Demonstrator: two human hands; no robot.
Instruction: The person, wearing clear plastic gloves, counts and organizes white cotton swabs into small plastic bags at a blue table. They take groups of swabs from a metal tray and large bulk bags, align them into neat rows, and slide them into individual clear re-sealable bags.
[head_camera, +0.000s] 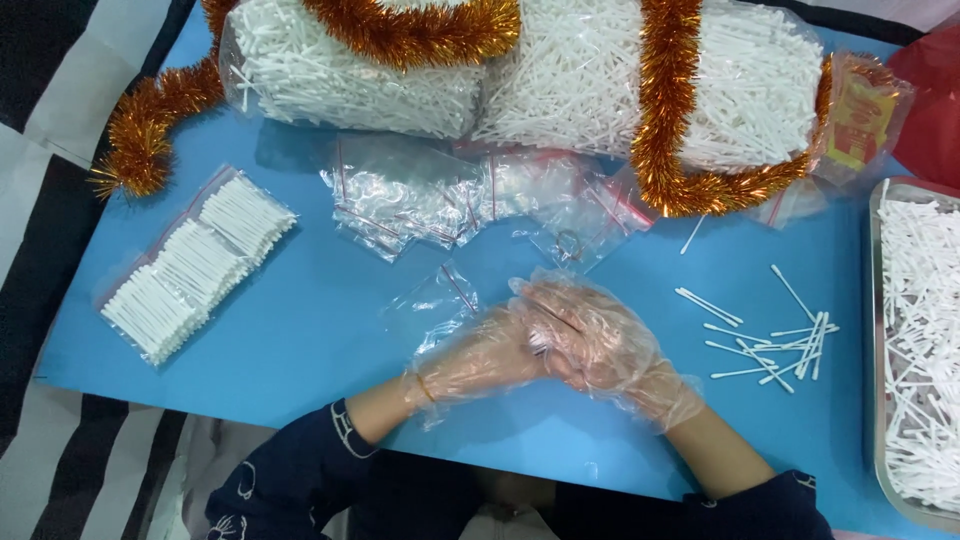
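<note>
Cotton swabs (770, 345), thin white sticks, lie loose near the blue table's (300, 340) right edge. The left hand (480, 355) and right hand (595, 340), in crinkly clear gloves, press together mid-table; what the curled fingers grip is hidden.

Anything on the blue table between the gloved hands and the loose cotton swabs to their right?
Nothing visible: bare blue table lies between the right hand and the loose white cotton swabs. Left hand is clasped against the right.
</note>
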